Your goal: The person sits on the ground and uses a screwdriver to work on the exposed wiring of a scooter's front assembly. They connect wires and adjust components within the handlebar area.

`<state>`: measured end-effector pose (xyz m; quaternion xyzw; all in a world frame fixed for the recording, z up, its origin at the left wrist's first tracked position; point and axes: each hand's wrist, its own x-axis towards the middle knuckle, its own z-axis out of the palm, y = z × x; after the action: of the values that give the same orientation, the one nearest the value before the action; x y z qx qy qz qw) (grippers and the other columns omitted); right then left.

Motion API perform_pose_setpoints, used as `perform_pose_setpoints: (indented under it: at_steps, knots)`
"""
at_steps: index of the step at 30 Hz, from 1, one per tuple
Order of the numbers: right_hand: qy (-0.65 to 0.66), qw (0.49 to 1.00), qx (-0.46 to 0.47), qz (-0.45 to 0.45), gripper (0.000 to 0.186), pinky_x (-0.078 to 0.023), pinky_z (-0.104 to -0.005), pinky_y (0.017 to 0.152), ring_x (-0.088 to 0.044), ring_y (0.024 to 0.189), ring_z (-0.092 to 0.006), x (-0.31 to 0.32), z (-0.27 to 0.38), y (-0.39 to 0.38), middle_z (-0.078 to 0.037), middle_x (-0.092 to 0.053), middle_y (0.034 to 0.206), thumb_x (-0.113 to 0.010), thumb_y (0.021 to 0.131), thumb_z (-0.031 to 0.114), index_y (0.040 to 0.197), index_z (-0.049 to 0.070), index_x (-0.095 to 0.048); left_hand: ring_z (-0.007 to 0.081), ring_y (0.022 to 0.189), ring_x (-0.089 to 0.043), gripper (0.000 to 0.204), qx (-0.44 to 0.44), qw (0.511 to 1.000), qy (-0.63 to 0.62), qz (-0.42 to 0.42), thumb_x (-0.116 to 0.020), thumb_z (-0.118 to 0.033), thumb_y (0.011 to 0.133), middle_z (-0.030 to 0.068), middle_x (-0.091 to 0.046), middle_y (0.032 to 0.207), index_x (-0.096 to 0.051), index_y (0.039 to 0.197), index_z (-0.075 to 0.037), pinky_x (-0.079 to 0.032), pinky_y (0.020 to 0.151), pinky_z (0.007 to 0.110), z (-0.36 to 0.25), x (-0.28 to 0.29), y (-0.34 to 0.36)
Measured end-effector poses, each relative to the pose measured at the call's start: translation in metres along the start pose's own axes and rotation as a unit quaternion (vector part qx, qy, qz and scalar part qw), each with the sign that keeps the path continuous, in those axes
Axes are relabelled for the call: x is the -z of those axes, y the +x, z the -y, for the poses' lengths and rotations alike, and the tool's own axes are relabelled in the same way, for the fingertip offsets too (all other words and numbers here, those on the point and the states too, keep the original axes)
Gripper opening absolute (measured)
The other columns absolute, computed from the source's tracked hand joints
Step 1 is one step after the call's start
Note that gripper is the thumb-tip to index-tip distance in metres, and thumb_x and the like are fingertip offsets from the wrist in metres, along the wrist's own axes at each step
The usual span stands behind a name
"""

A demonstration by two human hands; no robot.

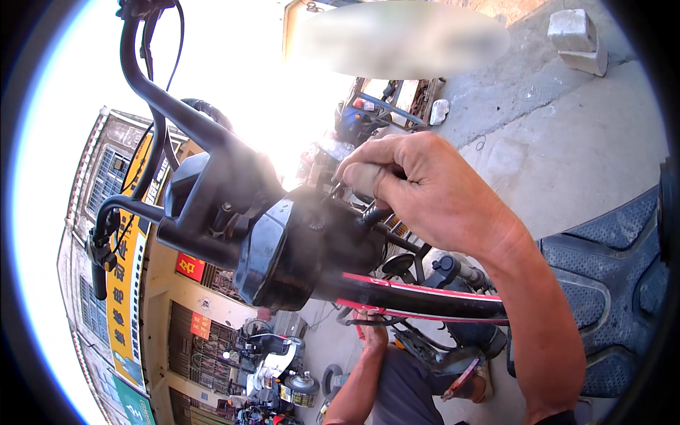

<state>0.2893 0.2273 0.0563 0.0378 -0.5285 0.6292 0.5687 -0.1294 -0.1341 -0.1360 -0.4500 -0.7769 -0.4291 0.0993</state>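
Observation:
My right hand (418, 180) is closed, thumb and fingertips pinched together at the black front housing (312, 227) below the handlebar of an electric bike. What the fingertips hold is small and dark, and I cannot make it out. Beside that hand a black ribbed part (374, 214) sticks out of the housing. Lower down, my left hand (372, 333) is closed beside the black frame tube (418, 296) with red stripes. Black cable and something red show at its fingers, but its grip is partly hidden. The black handlebar (180, 110) rises at the upper left.
A dark textured footboard or mat (602, 283) lies at the right. Concrete blocks (574, 39) stand on the paved ground. A red-handled tool (462, 377) lies near my foot. Behind are parked scooters (280, 365), a tyre (331, 379) and a shop front with a yellow sign (124, 304).

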Motion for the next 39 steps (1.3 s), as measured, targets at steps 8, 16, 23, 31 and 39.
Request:
perform_pose_setpoints:
  at_steps: [8, 16, 23, 31, 39]
  knots:
    - [0.037, 0.997, 0.052, 0.052, 0.032, -0.06, -0.0368, 0.094, -0.079, 0.101, -0.0297, -0.003, -0.012, 0.003, -0.023, -0.081, 0.11, -0.075, 0.096, 0.009, 0.125, -0.005, -0.079, 0.0455, 0.112, -0.067, 0.032, -0.146, 0.978, 0.15, 0.021, -0.067, -0.025, 0.1, 0.0193, -0.072, 0.12, -0.07, 0.124, -0.003, -0.052, 0.098, 0.056, -0.038, -0.011, 0.006]
    - [0.041, 0.995, 0.067, 0.069, 0.034, -0.06, -0.0372, 0.092, -0.078, 0.096, -0.0277, -0.002, -0.016, 0.005, -0.022, -0.081, 0.109, -0.075, 0.093, 0.006, 0.126, -0.002, -0.08, 0.0373, 0.112, -0.062, 0.024, -0.148, 0.97, 0.19, 0.023, -0.052, -0.016, 0.109, 0.0185, -0.067, 0.121, -0.065, 0.123, -0.003, -0.05, 0.095, 0.052, 0.002, 0.005, 0.003]
    - [0.019, 0.993, 0.108, 0.047, 0.033, -0.059, -0.037, 0.088, -0.077, 0.093, -0.0265, -0.002, -0.025, 0.008, -0.022, -0.08, 0.105, -0.071, 0.092, -0.001, 0.124, -0.001, -0.08, 0.0333, 0.114, -0.065, 0.032, -0.242, 0.928, 0.284, 0.018, -0.054, -0.025, 0.108, 0.0147, -0.069, 0.12, -0.067, 0.126, -0.002, -0.052, 0.097, 0.049, -0.02, -0.011, 0.008]
    - [0.005, 0.994, -0.003, 0.106, 0.028, -0.059, -0.0386, 0.083, -0.077, 0.084, -0.0312, 0.004, -0.002, 0.011, -0.023, -0.079, 0.094, -0.071, 0.096, 0.007, 0.122, 0.001, -0.081, 0.012, 0.087, -0.058, 0.016, 0.127, 0.968, -0.216, -0.015, -0.062, -0.021, 0.106, -0.0009, -0.062, 0.099, -0.066, 0.11, -0.006, -0.045, 0.072, 0.034, -0.034, -0.032, 0.01]
    - [-0.005, 0.993, 0.055, 0.103, 0.027, -0.059, -0.0386, 0.084, -0.077, 0.085, -0.0315, -0.02, -0.01, 0.013, -0.022, -0.079, 0.092, -0.075, 0.095, 0.012, 0.119, 0.002, -0.082, 0.0352, 0.084, -0.069, 0.01, 0.005, 0.998, 0.065, -0.019, -0.076, 0.0, 0.08, 0.0171, -0.068, 0.088, -0.068, 0.085, -0.003, -0.052, 0.068, 0.047, -0.059, -0.021, 0.006]
